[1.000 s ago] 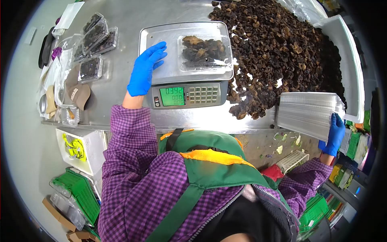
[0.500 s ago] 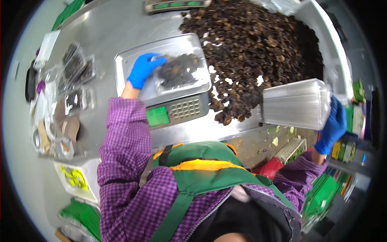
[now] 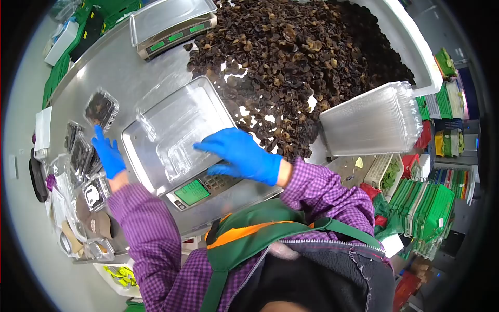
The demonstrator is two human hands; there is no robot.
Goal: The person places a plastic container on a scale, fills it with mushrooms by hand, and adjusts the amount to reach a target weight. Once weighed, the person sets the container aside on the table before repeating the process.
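My left hand point(image 3: 108, 153), in a blue glove, is open with its fingers apart. Its fingertips are just below a clear plastic box point(image 3: 101, 108) of dark brown pieces. My right hand point(image 3: 241, 155), also gloved, reaches over the steel pan point(image 3: 136, 165) of a scale point(image 3: 192, 192) with a lit green display. Its fingers are stretched out, fingertips at the edge of an empty clear plastic box point(image 3: 179, 156) lying on the pan. Behind that hand spreads a big heap of dark brown pieces like wood ear mushrooms point(image 3: 291, 67).
A stack of clear plastic boxes point(image 3: 369, 122) stands on the table's right. More filled boxes point(image 3: 80, 156) and a brown cap point(image 3: 99, 224) lie at the left. A second scale point(image 3: 174, 39) stands at the back. A white tub point(image 3: 410, 36) borders the heap.
My right hand has come from the box stack to the pan, where an empty box now lies. My left hand has moved left off the pan; the filled box there is gone from it.
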